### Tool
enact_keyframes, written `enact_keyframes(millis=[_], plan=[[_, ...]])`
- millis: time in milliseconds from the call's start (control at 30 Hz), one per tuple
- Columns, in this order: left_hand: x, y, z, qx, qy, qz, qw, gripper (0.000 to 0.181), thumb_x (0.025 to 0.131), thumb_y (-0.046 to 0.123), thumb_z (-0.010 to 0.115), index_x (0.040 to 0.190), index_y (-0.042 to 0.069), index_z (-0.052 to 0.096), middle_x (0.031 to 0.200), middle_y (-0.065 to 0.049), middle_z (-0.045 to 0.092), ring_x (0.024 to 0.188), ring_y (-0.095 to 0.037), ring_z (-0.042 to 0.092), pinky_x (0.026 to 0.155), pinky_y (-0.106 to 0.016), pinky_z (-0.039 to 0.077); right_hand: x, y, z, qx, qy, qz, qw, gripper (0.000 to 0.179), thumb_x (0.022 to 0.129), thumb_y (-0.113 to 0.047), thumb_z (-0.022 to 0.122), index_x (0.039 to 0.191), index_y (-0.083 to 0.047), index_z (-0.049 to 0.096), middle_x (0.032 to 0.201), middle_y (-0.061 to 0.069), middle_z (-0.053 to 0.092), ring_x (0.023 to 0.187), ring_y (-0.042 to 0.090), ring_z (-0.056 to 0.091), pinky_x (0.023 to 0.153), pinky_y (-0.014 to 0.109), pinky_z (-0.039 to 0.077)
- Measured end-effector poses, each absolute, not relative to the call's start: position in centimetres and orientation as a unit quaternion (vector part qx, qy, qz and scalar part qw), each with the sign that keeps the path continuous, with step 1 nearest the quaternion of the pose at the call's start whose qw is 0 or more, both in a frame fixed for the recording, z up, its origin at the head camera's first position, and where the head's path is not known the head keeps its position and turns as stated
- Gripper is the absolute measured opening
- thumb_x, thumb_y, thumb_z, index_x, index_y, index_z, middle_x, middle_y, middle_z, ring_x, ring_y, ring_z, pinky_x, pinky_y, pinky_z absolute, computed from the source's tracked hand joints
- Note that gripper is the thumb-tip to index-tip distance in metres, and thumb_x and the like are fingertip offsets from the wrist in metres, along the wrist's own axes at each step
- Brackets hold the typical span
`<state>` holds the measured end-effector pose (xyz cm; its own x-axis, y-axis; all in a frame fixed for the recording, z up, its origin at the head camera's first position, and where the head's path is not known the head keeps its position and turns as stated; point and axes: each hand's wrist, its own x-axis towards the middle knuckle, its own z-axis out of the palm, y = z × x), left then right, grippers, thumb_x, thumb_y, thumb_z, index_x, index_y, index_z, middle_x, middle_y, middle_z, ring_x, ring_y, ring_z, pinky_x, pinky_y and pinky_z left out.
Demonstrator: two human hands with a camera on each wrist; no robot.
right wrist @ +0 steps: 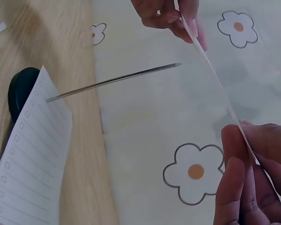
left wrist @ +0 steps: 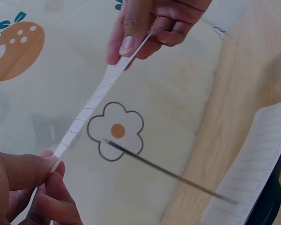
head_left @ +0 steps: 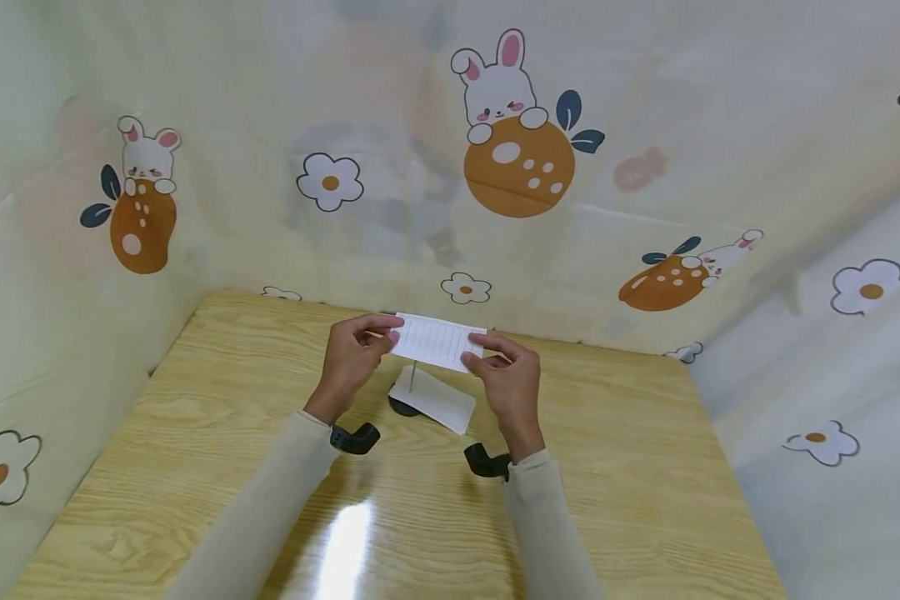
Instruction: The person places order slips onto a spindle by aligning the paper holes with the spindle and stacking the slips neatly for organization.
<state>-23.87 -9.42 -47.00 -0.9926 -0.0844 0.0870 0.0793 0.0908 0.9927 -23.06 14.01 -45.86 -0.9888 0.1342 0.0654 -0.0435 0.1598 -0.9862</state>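
Note:
A lined white paper slip (head_left: 437,340) is stretched between both hands, held above the table. My left hand (head_left: 351,354) pinches its left end between thumb and fingers, and my right hand (head_left: 512,379) pinches the right end the same way. Beneath the slip stands a bill spike with a dark round base (head_left: 402,406). Its thin metal rod (right wrist: 117,80) rises to a pointed tip, apart from the held slip in both wrist views. Other lined paper (head_left: 438,402) is pierced on the rod and lies over the base, with small checkboxes along one edge.
The wood-grain table (head_left: 217,467) reaches back to a cloth curtain (head_left: 390,100) printed with rabbits, oranges and flowers, which also hangs at both sides. Each wrist wears a black camera mount (head_left: 356,438). Light glares off the table's front part.

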Motion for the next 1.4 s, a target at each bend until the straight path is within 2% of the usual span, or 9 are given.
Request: enact_keyframes(millis=[100,433,600,1033,1400], plan=[[-24.0,-9.0,-47.0,0.008,-0.736,-0.675,0.046,0.017,0.093,0.014,0.071,0.107,0.02,0.076,0.106,-0.004,0.066,0.082,-0.022,0.058,0.059,-0.022,0.046,-22.9,14.4,-46.2,-0.043,-0.754,0.652,0.062,0.028,0.076,-0.012,0.087,0.102,-0.016,0.079,0.112,0.002,0.07,0.07,0.014,0.067,0.045,0.022,0.03],[-24.6,-8.2,-47.2,0.019,-0.729,-0.684,0.018,0.016,0.092,0.011,0.071,0.105,0.017,0.078,0.103,-0.005,0.068,0.081,-0.017,0.058,0.058,-0.02,0.046,-22.3,15.2,-47.3,-0.07,-0.752,0.654,0.051,0.025,0.077,-0.013,0.086,0.1,-0.019,0.079,0.11,0.001,0.071,0.072,0.022,0.068,0.044,0.022,0.029],[-24.7,-8.0,-47.6,0.033,-0.735,-0.677,0.01,0.015,0.091,0.012,0.072,0.103,0.018,0.078,0.103,-0.004,0.068,0.083,-0.018,0.058,0.06,-0.021,0.047,-22.3,15.2,-48.0,-0.081,-0.749,0.656,0.047,0.026,0.077,-0.011,0.086,0.1,-0.017,0.079,0.111,0.002,0.071,0.072,0.017,0.07,0.044,0.022,0.029],[-24.7,-7.7,-47.8,0.032,-0.739,-0.673,0.005,0.016,0.092,0.012,0.071,0.105,0.017,0.077,0.103,-0.004,0.067,0.085,-0.019,0.06,0.062,-0.023,0.049,-22.2,15.2,-49.0,-0.092,-0.741,0.664,0.044,0.025,0.076,-0.007,0.086,0.098,-0.016,0.079,0.109,0.004,0.072,0.071,0.016,0.07,0.045,0.022,0.032],[-24.6,-7.7,-47.8,0.026,-0.739,-0.673,0.013,0.015,0.091,0.011,0.072,0.104,0.016,0.078,0.101,-0.005,0.068,0.082,-0.018,0.059,0.061,-0.022,0.049,-22.0,15.2,-48.9,-0.094,-0.744,0.66,0.04,0.025,0.076,-0.007,0.086,0.098,-0.016,0.079,0.106,0.008,0.071,0.07,0.017,0.07,0.045,0.023,0.031]])
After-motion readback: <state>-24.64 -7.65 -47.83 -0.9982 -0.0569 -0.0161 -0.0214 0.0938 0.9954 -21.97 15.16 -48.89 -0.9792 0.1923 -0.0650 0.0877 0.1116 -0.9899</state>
